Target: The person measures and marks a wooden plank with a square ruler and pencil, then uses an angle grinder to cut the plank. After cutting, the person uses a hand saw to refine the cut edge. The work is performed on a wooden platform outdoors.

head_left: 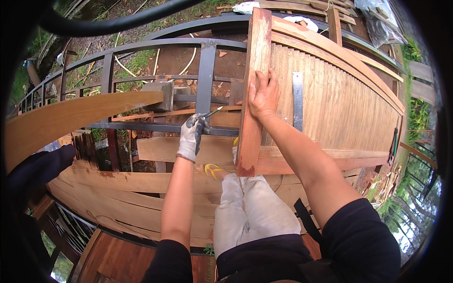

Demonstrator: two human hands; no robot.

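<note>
My left hand [192, 134], in a white and grey work glove, is closed around a dark pencil [214, 112] whose light tip points up and to the right. It is beside a dark metal upright [206, 80]. My right hand [264, 94], bare, lies with its fingers stretched out on the end board [255, 52] of a slatted wooden panel [339, 104]. The panel's reddish board runs away from me, with dark stains near its close end. A metal ruler [297, 101] rests on the slats, right of my right hand.
A curved dark metal railing [155, 44] spans the left and far side. One thick wooden beam [85, 111] juts in from the left. Green-handled pliers [394, 144] are at the panel's right end. Planks with gaps [127, 181] lie underfoot; grass and loose boards are beyond.
</note>
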